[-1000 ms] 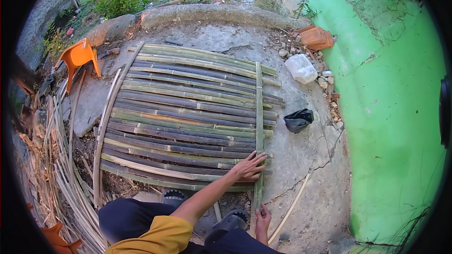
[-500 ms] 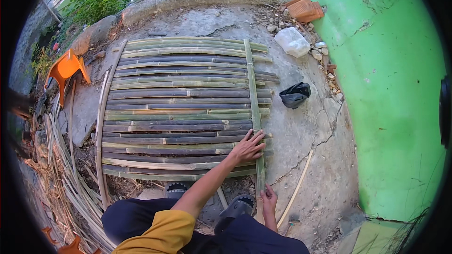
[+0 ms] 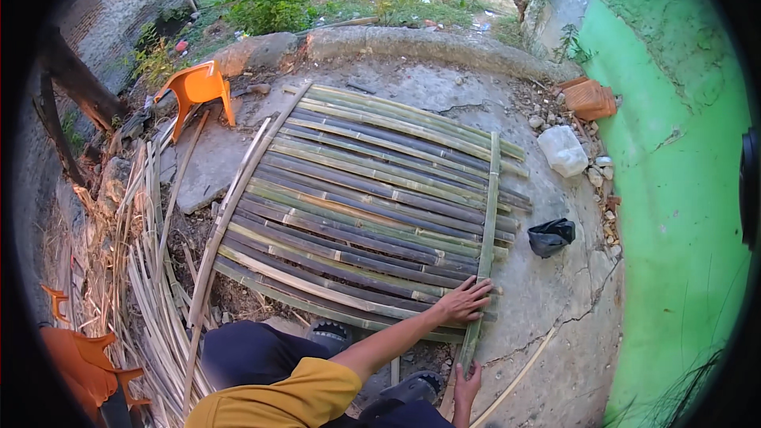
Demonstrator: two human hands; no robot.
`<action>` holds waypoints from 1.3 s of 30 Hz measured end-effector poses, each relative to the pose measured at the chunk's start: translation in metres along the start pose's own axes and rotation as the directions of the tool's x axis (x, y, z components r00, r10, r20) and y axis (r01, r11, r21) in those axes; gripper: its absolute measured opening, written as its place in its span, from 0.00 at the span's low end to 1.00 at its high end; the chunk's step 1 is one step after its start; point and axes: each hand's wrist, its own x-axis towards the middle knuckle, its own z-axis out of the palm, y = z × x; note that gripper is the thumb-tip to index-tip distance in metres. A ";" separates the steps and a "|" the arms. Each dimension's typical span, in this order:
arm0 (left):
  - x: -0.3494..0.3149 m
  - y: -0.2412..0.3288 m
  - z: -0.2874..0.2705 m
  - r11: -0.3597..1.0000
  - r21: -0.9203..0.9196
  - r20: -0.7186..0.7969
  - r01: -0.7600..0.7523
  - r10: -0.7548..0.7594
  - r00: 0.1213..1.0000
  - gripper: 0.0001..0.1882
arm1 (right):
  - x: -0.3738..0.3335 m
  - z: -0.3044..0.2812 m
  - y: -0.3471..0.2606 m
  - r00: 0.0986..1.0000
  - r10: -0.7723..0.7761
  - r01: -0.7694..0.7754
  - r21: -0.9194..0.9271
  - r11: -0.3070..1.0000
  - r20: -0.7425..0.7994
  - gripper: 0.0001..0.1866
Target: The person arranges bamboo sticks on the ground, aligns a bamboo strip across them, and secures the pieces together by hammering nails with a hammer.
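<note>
In front of me lies a panel of bamboo slats (image 3: 372, 196), green and dark brown, set side by side with narrow gaps. Across their right ends runs a long green bamboo strip (image 3: 491, 210). My left hand (image 3: 465, 301) rests on this strip and the nearby slat ends, fingers stretched out and apart. Closer to me, my right hand (image 3: 468, 384) holds the strip's near end, with the fingers partly hidden. Under the slats' left ends, a long bamboo pole (image 3: 247, 194) sticks out toward me.
Loose bamboo strips (image 3: 151, 269) are piled at the left, below an orange plastic chair (image 3: 198, 89). On the concrete to the right are a crumpled black plastic bag (image 3: 551, 238) and a pale strip (image 3: 519, 372). Rubble and a white block (image 3: 564, 150) line the green wall (image 3: 682, 254).
The view has turned, so the panel appears slanted and farther right, and more of the yard shows. Both hands keep their places on the bamboo strip.
</note>
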 end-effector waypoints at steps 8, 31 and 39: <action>0.002 0.006 -0.011 0.999 0.007 0.063 0.034 -0.034 0.997 0.28 | 0.026 -0.011 0.015 0.958 0.240 -0.266 0.175 0.948 0.158 0.28; 0.008 0.014 -0.002 0.994 0.070 -0.070 0.084 -0.079 0.994 0.33 | 0.002 0.001 -0.036 0.975 0.143 -0.116 -0.157 0.981 0.171 0.39; 0.007 0.017 -0.007 0.992 0.096 -0.084 0.077 -0.069 0.994 0.31 | -0.009 -0.005 -0.050 0.993 -0.067 0.088 -0.230 0.969 0.096 0.34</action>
